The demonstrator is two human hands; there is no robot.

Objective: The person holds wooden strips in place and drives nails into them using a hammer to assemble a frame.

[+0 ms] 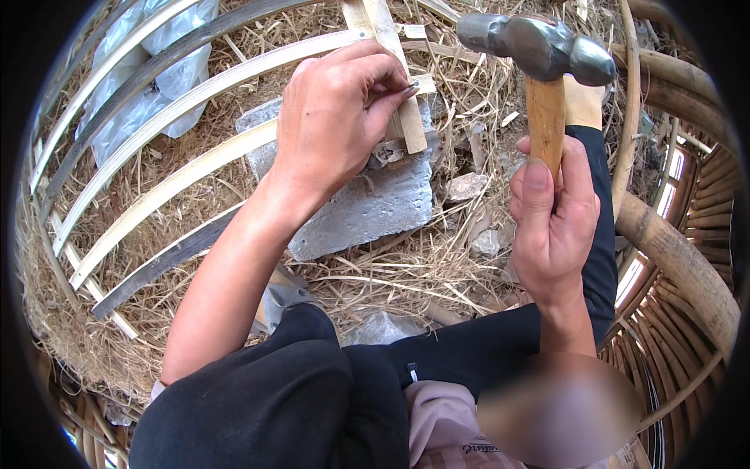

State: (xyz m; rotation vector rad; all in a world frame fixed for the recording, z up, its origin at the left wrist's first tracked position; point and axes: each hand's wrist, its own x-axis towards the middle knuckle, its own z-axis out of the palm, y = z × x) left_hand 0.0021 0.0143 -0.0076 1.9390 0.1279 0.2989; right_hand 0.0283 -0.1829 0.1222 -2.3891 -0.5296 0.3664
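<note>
My right hand [551, 211] is wrapped round the wooden handle of a hammer [545, 55], its steel head raised and to the right of the wooden pieces. My left hand [336, 117] pinches a small nail [415, 85] between thumb and forefinger. The nail is over a crossing of pale wooden slats, where a short upright slat [412, 129] meets the end of a curved slat [424, 84]. Below this joint lies a grey concrete block [367, 207]. Part of the slats is hidden behind my left hand.
Several long slats [160, 184], pale and dark, fan out to the left over straw-covered ground [375, 277]. A clear plastic bag [148, 86] lies under them. Stones [467, 187] sit right of the block. Bamboo poles [680, 266] stand along the right; my dark-trousered leg [461, 344] stretches across the front.
</note>
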